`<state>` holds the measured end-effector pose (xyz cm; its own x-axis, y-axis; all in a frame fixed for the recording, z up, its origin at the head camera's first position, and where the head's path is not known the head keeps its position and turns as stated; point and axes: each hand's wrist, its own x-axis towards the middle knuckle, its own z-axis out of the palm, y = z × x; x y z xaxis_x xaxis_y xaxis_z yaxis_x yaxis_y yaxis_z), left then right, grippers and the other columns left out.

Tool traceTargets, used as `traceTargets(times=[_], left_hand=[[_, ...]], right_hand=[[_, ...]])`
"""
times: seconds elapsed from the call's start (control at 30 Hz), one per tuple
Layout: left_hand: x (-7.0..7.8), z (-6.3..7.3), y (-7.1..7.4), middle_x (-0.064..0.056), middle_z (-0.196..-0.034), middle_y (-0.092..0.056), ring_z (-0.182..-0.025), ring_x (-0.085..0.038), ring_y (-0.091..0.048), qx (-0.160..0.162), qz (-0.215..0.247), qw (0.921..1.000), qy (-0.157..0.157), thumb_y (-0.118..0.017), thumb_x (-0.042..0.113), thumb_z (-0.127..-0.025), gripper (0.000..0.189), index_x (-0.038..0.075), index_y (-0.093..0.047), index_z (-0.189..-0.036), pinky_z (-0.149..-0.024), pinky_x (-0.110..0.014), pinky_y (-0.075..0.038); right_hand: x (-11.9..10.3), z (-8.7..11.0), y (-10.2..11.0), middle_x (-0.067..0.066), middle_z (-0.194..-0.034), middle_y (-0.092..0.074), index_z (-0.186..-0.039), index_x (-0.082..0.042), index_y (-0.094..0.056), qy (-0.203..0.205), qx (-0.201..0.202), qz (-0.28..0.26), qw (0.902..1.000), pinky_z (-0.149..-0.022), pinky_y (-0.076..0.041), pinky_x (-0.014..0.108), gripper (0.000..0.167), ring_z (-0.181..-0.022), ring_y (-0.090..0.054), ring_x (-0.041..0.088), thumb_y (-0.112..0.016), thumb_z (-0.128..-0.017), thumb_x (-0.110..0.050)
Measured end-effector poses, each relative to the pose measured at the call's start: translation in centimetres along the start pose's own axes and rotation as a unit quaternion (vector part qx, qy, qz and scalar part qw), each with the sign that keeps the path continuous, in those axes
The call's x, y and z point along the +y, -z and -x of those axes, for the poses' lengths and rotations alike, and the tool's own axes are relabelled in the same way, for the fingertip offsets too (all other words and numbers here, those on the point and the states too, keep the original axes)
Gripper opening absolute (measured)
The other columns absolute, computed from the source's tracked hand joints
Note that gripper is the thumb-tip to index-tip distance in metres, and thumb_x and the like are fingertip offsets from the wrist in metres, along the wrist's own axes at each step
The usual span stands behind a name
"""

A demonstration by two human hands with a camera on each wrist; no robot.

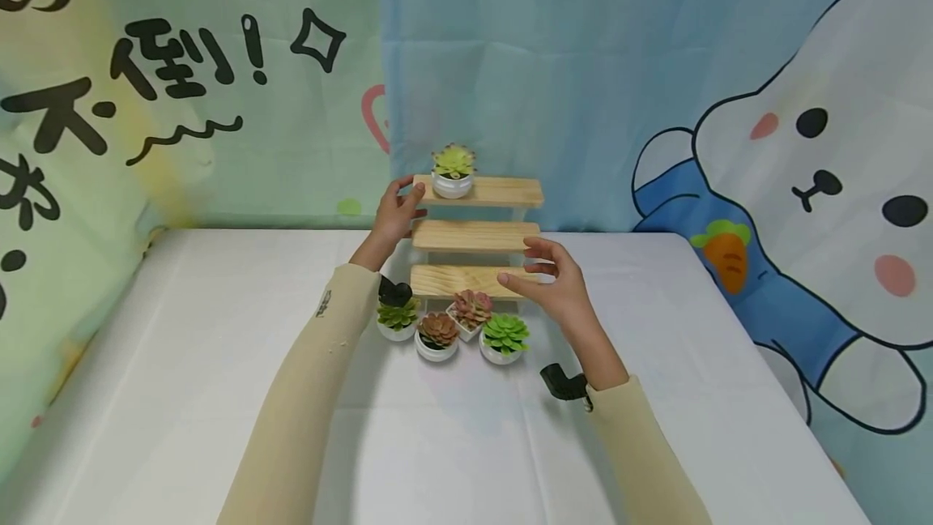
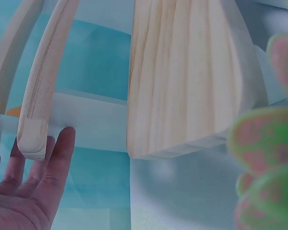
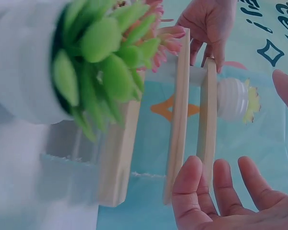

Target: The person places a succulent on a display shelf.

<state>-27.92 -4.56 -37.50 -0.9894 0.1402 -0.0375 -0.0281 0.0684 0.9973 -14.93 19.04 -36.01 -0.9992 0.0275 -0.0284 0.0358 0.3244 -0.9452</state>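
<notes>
A three-tier wooden plant stand (image 1: 477, 236) with whitish side supports stands at the back of the table. My left hand (image 1: 394, 217) grips the left end of its top plank, thumb at the front edge and fingers behind. Beside that thumb, a yellow-green succulent in a white pot (image 1: 453, 172) sits on the top tier. My right hand (image 1: 555, 275) hovers at the stand's right side, fingers spread and holding nothing; in the right wrist view its fingers (image 3: 225, 187) are near the planks. Before the bottom tier stands a bright green succulent (image 1: 504, 337) in a white pot.
On the table (image 1: 437, 436) in front of the stand are also a brownish-red succulent (image 1: 437, 332), a pink succulent (image 1: 472, 309) in a square pot and a dark green succulent (image 1: 397, 314) partly hidden by the left wrist camera. A printed curtain (image 1: 510, 63) hangs behind.
</notes>
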Motion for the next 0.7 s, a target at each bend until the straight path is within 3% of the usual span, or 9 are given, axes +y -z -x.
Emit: traceTargets(times=[0.17, 0.43, 0.7], left_hand=[[0.0, 0.0, -0.1, -0.02, -0.143, -0.048, -0.124, -0.036, -0.055, 0.002, 0.002, 1.0, 0.004, -0.044, 0.04, -0.105, 0.058, 0.012, -0.028, -0.153, -0.095, -0.058, -0.046], [-0.1, 0.2, 0.1, -0.021, -0.145, -0.044, -0.125, -0.036, -0.053, 0.001, 0.006, 1.0, 0.006, -0.043, 0.04, -0.105, 0.058, 0.013, -0.027, -0.153, -0.097, -0.058, -0.044], [0.0, 0.1, -0.2, -0.021, -0.145, -0.044, -0.124, -0.037, -0.054, 0.002, 0.012, 0.9999, 0.007, -0.044, 0.039, -0.105, 0.057, 0.013, -0.028, -0.153, -0.098, -0.059, -0.043]], right_hand=[[0.5, 0.8, 0.1, 0.015, -0.138, -0.045, -0.143, -0.009, -0.044, -0.011, 0.004, 0.006, 0.9999, -0.09, -0.045, 0.038, 0.067, -0.121, -0.046, 0.034, -0.078, -0.086, -0.018], [1.5, 2.1, 0.6, 0.018, -0.139, -0.045, -0.143, -0.007, -0.043, -0.013, -0.001, 0.003, 0.9999, -0.083, -0.046, 0.027, 0.068, -0.121, -0.046, 0.035, -0.077, -0.086, -0.014], [2.6, 2.9, 1.1, 0.019, -0.139, -0.045, -0.144, -0.005, -0.042, -0.011, -0.007, 0.021, 0.9997, -0.091, -0.043, 0.039, 0.069, -0.12, -0.045, 0.037, -0.078, -0.086, -0.018]])
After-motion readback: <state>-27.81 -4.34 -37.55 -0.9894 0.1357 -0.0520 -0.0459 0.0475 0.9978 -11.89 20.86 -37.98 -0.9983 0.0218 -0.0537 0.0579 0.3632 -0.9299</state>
